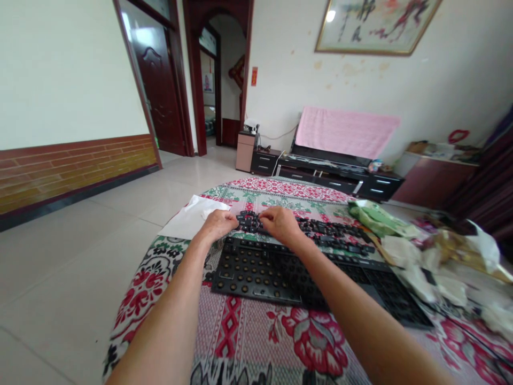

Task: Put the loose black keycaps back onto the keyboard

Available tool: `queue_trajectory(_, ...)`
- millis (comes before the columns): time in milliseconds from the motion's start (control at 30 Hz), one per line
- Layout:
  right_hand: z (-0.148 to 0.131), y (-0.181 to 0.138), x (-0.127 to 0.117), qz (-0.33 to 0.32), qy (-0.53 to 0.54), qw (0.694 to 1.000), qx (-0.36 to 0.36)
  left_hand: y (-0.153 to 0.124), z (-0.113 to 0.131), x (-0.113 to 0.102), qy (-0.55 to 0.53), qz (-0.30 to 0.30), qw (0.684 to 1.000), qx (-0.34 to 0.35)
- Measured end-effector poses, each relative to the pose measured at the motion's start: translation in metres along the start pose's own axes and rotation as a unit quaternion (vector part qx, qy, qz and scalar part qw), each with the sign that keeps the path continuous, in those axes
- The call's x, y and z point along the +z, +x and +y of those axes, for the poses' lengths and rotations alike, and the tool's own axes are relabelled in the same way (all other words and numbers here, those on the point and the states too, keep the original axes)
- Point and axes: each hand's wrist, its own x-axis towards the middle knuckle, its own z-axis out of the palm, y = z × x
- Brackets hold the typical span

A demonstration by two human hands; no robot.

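A black keyboard (250, 267) with its keycaps off lies across the table in front of me, its rows of round key posts bare. Behind it, loose black keycaps (316, 227) are spread in a long heap. My left hand (218, 223) is closed in a pinch at the left end of the heap, by a white paper sheet (182, 220). Just to its right, my right hand (280, 223) also pinches over the keycaps, fingertips pointing left. What either pinch holds is too small to make out. My right forearm covers part of the keyboard.
A patterned cloth (240, 331) covers the round-edged table. Crumpled plastic bags (449, 262) and a green packet (380, 218) lie at the right, with a dark cable (460, 323) near them. Beyond the table stands a black low cabinet (296, 174) below a pink towel (344, 131).
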Motion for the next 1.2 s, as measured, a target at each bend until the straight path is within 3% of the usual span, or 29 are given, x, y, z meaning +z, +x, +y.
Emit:
queue_trajectory(133,0.051,0.035,-0.002,-0.030,-0.046,0.996,0.066,0.002,-0.003,0.002,-0.016,0.015,1.000,-0.006)
queue_trajectory(300,0.076,0.058,0.008,-0.066,-0.054,0.994,0.065,0.003,-0.006,0.001,-0.013,0.030,0.999,-0.015)
queue_trajectory(767,0.075,0.072,0.032,-0.143,0.009,0.990,0.010,0.007,-0.006,0.005,-0.009,0.033,0.999,-0.016)
queue_trajectory(1200,0.074,0.078,0.035,-0.138,-0.003,0.990,0.029,0.004,-0.001,0.005,-0.002,0.041,0.999,-0.010)
